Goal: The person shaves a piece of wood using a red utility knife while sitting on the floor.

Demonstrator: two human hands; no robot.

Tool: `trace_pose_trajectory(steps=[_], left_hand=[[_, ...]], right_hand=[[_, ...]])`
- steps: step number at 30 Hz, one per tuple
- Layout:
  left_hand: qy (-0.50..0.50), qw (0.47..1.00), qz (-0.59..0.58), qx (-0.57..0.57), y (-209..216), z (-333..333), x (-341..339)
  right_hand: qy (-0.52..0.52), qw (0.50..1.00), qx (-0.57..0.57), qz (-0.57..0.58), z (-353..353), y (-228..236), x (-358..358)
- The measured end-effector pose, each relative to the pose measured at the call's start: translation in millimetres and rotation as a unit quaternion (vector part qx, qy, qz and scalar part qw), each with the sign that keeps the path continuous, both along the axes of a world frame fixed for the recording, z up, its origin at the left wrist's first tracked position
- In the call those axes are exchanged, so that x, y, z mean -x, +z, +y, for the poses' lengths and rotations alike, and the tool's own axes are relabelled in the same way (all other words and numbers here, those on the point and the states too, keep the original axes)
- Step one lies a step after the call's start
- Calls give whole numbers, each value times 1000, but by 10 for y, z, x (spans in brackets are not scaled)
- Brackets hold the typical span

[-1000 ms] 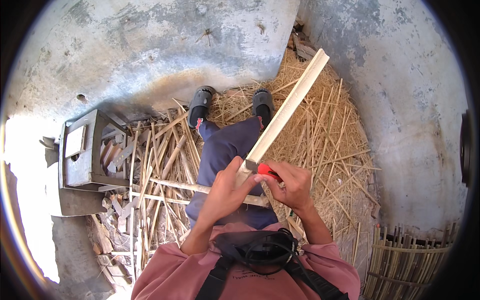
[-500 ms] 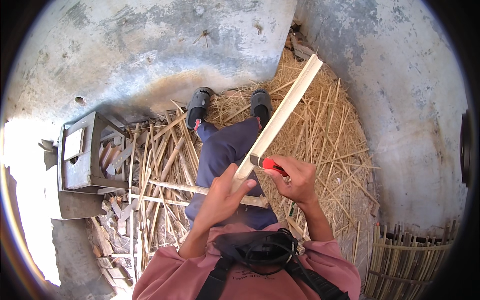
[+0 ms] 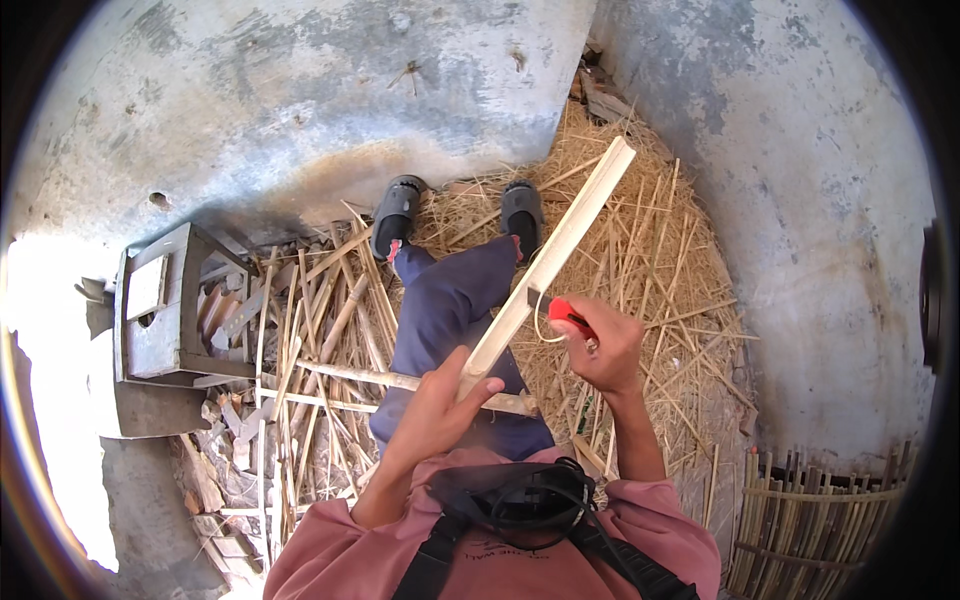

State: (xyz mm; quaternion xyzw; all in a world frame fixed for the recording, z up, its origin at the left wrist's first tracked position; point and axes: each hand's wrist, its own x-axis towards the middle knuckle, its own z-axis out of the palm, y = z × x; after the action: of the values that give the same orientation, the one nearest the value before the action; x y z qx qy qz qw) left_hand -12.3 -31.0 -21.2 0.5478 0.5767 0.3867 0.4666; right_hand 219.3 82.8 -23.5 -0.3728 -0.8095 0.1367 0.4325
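Observation:
A pale split bamboo strip [image 3: 572,225] slants away from me, its far end to the upper right. Its near end is gripped by my left hand [image 3: 437,405], the thumb along one side. My right hand [image 3: 605,345] is closed round the red handle of a utility knife [image 3: 570,312]. The dark blade meets the right edge of the strip about halfway along. A thin curled shaving [image 3: 543,320] hangs beside the blade. Under my left hand a bamboo pole [image 3: 400,381] lies crosswise near my legs.
Bamboo sticks [image 3: 330,330] lie heaped on the left, beside a wooden box-like frame [image 3: 165,305]. Straw-like shavings [image 3: 640,260] cover the floor at right. A woven bamboo basket [image 3: 815,530] stands at lower right. Weathered walls [image 3: 300,90] rise ahead and at right.
My right hand has moved the knife away from me along the strip's edge, and a thin curl now shows at the blade. The strip's far end has dropped slightly nearer.

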Motion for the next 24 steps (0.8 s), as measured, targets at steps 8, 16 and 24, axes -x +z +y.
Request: trace_pose_trajectory(steps=[8,16,24], left_hand=[[-3,1000,15,6,-97,-159,55],[1,999,-2,47,-84,-263,95],[8,1000,5,20,-238,-325,127]], right_hand=[[5,1000,-2,22,176,-42,-89],[15,1000,-3,-7,331,-28,-135],[1,1000,-4,11,402,-152,-105]])
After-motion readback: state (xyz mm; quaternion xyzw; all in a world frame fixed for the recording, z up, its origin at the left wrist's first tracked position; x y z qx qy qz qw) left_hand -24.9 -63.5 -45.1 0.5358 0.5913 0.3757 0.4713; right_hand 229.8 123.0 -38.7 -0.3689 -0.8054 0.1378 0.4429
